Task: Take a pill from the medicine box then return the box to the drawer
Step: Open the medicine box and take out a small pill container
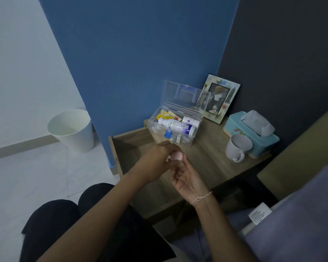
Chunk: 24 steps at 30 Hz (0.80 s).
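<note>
The clear plastic medicine box (pixel 186 142) stands on the wooden nightstand (pixel 212 156) with its lid (pixel 186 97) up. Inside lie white bottles (pixel 176 125) and yellow packets. The drawer (pixel 133 146) below the top is pulled out toward the left. Just in front of the box, over the drawer, both hands meet around a small pale pink container (pixel 178 155). My left hand (pixel 155 163) covers it from the left, fingers closed. My right hand (pixel 186 176), palm up, holds it from below. Whether a pill is out cannot be told.
A white mug (pixel 237 148) and a teal tissue box (pixel 252 133) stand at the nightstand's right. A picture frame (pixel 220 99) leans in the corner. A white bin (pixel 72 129) stands on the floor at left. Bedding (pixel 295 214) lies at the lower right.
</note>
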Tool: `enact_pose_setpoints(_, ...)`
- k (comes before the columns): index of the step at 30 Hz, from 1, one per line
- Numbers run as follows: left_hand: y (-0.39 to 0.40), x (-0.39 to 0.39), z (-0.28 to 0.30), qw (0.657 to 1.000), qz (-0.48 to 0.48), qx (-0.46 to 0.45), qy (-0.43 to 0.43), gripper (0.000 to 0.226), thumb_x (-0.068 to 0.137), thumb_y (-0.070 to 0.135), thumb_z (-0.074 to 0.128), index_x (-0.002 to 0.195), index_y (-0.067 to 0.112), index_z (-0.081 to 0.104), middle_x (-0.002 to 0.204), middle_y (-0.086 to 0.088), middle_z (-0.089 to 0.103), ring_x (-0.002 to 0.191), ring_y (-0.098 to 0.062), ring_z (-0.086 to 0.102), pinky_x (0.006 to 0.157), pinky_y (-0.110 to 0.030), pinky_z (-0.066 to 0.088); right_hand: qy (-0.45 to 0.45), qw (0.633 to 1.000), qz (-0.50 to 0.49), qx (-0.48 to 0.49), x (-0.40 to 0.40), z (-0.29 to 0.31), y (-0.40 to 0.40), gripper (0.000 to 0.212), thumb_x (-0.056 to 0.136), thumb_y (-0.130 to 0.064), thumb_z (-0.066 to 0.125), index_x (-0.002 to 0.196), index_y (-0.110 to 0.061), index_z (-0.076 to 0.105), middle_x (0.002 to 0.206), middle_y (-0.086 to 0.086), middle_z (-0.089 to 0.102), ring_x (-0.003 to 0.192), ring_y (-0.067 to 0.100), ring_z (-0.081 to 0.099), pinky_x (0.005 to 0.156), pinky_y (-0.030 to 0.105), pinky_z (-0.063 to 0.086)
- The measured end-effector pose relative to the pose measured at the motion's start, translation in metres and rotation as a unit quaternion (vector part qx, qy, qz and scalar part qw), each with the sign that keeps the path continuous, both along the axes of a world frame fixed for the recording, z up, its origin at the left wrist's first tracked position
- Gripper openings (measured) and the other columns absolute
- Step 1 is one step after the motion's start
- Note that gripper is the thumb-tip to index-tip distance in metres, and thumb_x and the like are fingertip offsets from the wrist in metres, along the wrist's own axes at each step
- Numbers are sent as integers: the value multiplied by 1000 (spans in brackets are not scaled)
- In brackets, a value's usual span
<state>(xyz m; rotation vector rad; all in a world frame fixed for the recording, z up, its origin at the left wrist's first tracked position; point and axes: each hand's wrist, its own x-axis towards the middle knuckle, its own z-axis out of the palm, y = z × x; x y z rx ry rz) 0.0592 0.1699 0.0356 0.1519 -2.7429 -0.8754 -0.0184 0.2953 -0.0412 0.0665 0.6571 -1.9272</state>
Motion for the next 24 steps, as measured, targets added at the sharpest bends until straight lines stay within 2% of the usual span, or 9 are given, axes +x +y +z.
enact_pose_setpoints(5,4,-7,-2,989,124,39,71,31,90,41,56,102,13,61,95,0,62,78,-10,59,64,-7,40,19,999,-19,-32,-1,16,3,33,82,-25,72,109,-7,71,109,12,72,95,17,70,78,27,58)
enact_pose_setpoints(7,2,-10,3,978,154,96,103,33,89,43,57,100,13,63,91,2,64,76,-8,60,65,-8,44,1,999,-28,-45,-2,19,6,33,83,-21,68,112,-4,69,113,15,69,99,20,69,82,28,57)
enact_pose_setpoints(9,0,-12,8,961,151,208,100,27,89,39,60,101,15,65,93,5,67,80,-8,65,71,-21,54,-6,998,-30,-51,-3,22,8,38,84,-19,66,119,-5,65,122,18,65,105,22,66,87,29,56)
enact_pose_setpoints(11,-3,-14,8,944,141,287,80,24,87,32,64,107,17,64,97,8,68,83,-9,69,77,-29,57,1,998,-32,-47,-5,22,10,42,85,-16,62,127,-12,60,128,19,62,108,23,64,90,31,54)
enact_pose_setpoints(13,-5,-17,3,935,138,321,64,30,86,24,67,115,18,63,105,3,68,89,-12,70,81,-28,55,8,999,-37,-33,-9,20,12,42,87,-14,58,129,-14,59,128,20,62,109,25,64,88,33,56)
enact_pose_setpoints(16,-6,-25,-12,920,141,362,58,29,83,13,70,112,15,63,112,-5,66,94,-15,68,76,-17,52,6,997,-72,-2,-18,9,18,43,83,-12,59,125,-9,60,124,22,64,106,29,67,82,35,58)
enact_pose_setpoints(18,-6,-28,-25,916,148,369,50,28,81,10,72,107,15,63,104,-5,66,91,-15,68,69,-11,51,42,993,-100,50,-24,2,22,46,77,-10,66,122,-9,62,121,20,66,104,26,69,79,33,58)
enact_pose_setpoints(21,-6,-41,-54,928,151,340,-1,26,77,13,75,100,16,64,95,0,68,87,-13,67,68,-12,51,143,964,-135,180,-32,-15,21,44,77,-4,70,118,-15,64,120,12,66,106,23,68,82,31,57)
enact_pose_setpoints(24,-5,-53,-86,933,161,320,-45,25,75,12,76,95,16,62,92,3,67,88,-12,64,71,-15,51,256,882,-142,369,-34,-31,17,33,76,-8,73,103,-26,67,110,1,67,102,20,65,82,33,56)
